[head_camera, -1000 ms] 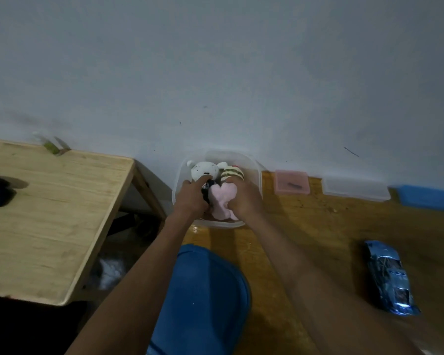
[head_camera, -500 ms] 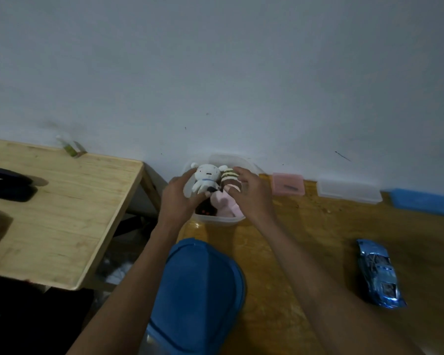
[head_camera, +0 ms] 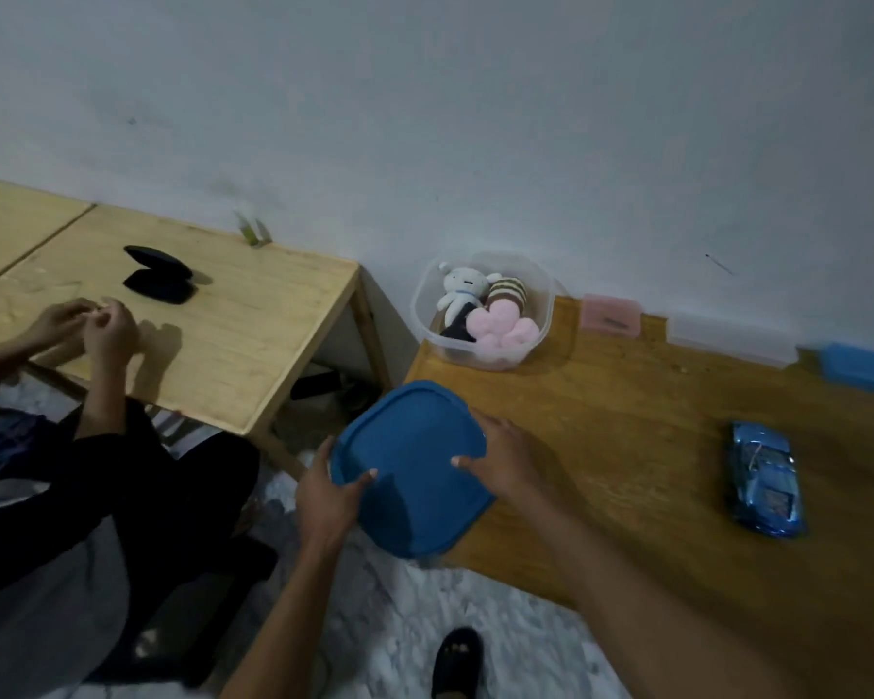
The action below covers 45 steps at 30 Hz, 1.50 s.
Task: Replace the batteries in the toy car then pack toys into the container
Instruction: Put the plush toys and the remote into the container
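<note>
blue lid [head_camera: 415, 466] gripped at its edges by both hands, left hand [head_camera: 326, 496] and right hand [head_camera: 505, 461], near the toy-filled container [head_camera: 483, 310] on the tabletop [head_camera: 626, 421].

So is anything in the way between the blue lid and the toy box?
Nothing visible. Both hands, left and right, hold the lid, and bare table lies between it and the open box.

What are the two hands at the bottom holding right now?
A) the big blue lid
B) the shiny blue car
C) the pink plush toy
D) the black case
A: the left hand and right hand grip opposite edges of the blue lid, while the blue car lies untouched on the table and the pink plush sits in the clear container.
</note>
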Tool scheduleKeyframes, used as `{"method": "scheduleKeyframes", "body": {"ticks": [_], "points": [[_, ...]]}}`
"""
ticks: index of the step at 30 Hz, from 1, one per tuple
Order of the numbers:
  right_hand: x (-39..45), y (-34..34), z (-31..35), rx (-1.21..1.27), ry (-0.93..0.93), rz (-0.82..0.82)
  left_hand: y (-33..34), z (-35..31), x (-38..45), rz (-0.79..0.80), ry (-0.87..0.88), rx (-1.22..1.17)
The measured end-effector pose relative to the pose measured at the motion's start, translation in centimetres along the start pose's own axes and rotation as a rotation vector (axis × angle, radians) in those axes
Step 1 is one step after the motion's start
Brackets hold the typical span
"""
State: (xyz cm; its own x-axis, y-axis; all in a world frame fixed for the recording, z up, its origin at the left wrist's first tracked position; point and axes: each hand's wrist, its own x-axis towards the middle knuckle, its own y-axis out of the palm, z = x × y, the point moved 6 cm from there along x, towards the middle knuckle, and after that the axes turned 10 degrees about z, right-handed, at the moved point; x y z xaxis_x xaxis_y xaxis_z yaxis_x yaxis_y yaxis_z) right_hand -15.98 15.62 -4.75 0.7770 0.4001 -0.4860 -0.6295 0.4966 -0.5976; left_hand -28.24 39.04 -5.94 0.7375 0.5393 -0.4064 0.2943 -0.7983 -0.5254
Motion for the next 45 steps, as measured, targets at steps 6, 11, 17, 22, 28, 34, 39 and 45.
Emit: {"method": "scheduleKeyframes", "body": {"ticks": [6, 11, 17, 22, 28, 34, 39, 45], "points": [[-1.4, 2.0, -1.1, 0.032, 0.07, -0.002, 1.1, 0.2, -2.5, 0.012, 0.053, 0.052], [-3.2, -1.0, -0.5, 0.118, 0.047, -0.107, 0.9, -3.5, -1.9, 0.042, 0.16, 0.185], [-3.2, -8.3, 2.3, 0.136, -0.036, -0.286, -0.5, -12.4, 0.3, -0.056, 0.344, 0.116], [-0.5, -14.2, 2.8, 0.116, 0.018, -0.434, 0.6, -20.5, 4.5, 0.015, 0.528, 0.179], [5.5, -16.9, 1.3, 0.166, 0.087, -0.5, 5.0, -25.4, 11.6, 0.179, 0.609, 0.335], [9.4, -16.8, 0.0, 0.152, 0.201, -0.527, 7.6, -25.2, 17.1, 0.2, 0.573, 0.482], [11.1, -15.8, -1.0, 0.164, 0.257, -0.529, 8.6, -24.4, 19.2, 0.255, 0.546, 0.532], [12.1, -15.5, -1.2, 0.156, 0.263, -0.531, 9.2, -24.0, 20.4, 0.268, 0.556, 0.556]]}}
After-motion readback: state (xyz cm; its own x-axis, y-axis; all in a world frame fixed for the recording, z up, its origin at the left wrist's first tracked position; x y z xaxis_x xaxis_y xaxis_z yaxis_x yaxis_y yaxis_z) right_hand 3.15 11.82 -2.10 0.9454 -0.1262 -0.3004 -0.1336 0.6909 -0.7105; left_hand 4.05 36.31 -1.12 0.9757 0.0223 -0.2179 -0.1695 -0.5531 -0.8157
